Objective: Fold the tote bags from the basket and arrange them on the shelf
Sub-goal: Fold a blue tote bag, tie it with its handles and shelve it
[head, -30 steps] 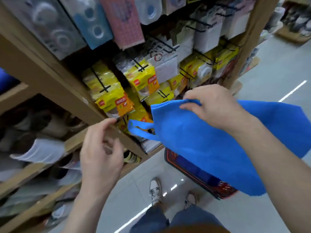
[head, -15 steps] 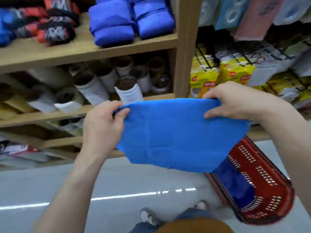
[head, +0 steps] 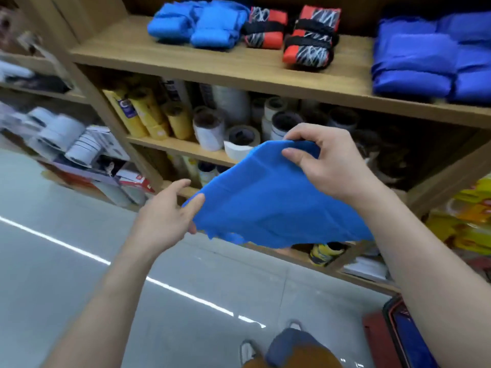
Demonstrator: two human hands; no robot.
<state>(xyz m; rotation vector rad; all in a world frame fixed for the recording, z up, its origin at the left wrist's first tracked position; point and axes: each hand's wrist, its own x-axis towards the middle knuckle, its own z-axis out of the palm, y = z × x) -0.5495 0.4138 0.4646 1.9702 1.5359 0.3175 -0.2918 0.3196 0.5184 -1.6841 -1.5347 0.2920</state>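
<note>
Step in hand: folding, as I judge it. The bright blue fabric tote bag (head: 265, 205) hangs in the air at the centre of the view, in front of the shelving and touching none of it.
Left hand (head: 164, 216): at 9 o'clock of the bag, it pinches the lower corner between thumb and underside fingers, with the forefinger held out nearly straight.
Right hand (head: 326, 163): at 1 o'clock of the bag, its fingers curl over the upper edge and the thumb presses the cloth from the front.
Next move: probably bring the two held ends together to halve the cloth, keeping the edges matched so that the bundle comes out compact like those already placed.
Light wooden top shelf (head: 212, 66): at 12 o'clock. It holds folded light-blue bags (head: 196, 25) at 11, red-and-black patterned bundles (head: 292, 33) at 12, and a stack of darker blue folded bags (head: 425, 59) at 2. Bare board shows between the groups.
Red plastic basket (head: 377, 333): at 5 o'clock on the floor, mostly cut off. There is blue cloth inside, but the count cannot be told.
Middle shelf: tape rolls (head: 239, 136) and yellow tubes (head: 148, 112).
</note>
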